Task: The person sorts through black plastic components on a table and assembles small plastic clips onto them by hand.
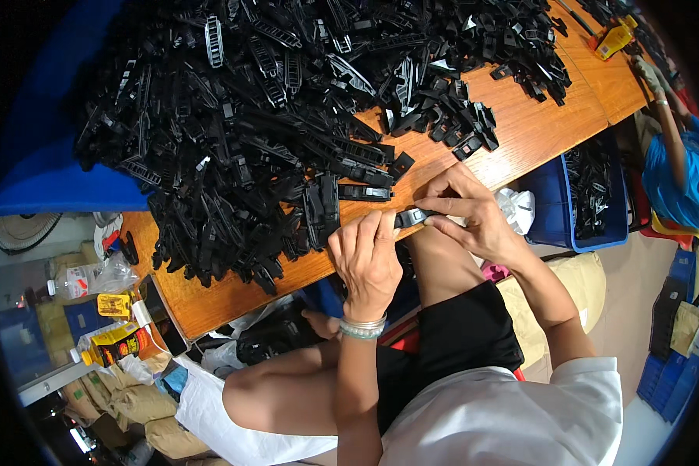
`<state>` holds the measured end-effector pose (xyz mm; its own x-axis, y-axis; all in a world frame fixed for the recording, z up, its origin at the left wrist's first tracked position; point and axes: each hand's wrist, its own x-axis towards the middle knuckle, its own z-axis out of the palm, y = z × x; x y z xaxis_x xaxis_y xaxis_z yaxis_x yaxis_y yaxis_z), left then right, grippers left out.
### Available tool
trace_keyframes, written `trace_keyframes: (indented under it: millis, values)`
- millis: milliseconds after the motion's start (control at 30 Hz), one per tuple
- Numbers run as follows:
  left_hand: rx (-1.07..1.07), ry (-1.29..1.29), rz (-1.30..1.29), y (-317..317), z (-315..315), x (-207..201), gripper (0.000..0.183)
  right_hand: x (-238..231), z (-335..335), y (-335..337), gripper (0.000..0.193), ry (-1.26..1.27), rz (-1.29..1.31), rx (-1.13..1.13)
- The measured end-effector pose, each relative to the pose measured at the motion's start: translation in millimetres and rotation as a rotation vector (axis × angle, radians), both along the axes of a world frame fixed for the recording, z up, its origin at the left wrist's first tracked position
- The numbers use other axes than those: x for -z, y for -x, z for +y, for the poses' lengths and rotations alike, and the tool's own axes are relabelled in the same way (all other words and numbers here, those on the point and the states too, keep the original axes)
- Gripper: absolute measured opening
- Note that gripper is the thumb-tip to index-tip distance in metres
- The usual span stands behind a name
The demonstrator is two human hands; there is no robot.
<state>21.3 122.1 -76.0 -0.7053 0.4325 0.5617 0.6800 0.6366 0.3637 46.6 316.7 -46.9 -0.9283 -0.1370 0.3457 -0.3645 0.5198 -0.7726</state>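
Parts (210, 140) lie on the table (540, 128), left of a crate (551, 194).

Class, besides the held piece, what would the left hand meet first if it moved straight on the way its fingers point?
Probably the loose black part at the near edge of the pile, though the left hand may sit high enough to pass over it.

The left fingers (382, 231) and right fingers (448, 205) cover the ends of the small black part (412, 218). The black heap (248, 101) runs out of view at the far side; the co-worker (679, 172), right, is cut off.
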Motion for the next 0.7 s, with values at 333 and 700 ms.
trace_keyframes:
  millis: [333,700]
  values:
    - [-0.256,-0.328,0.156,-14,-14,5,0.021,3,-11,-38,0.029,0.003,-0.098,-0.12]
    - [-0.555,-0.039,0.187,2,-12,-6,0.024,16,-42,39,0.034,-0.247,0.211,0.398]
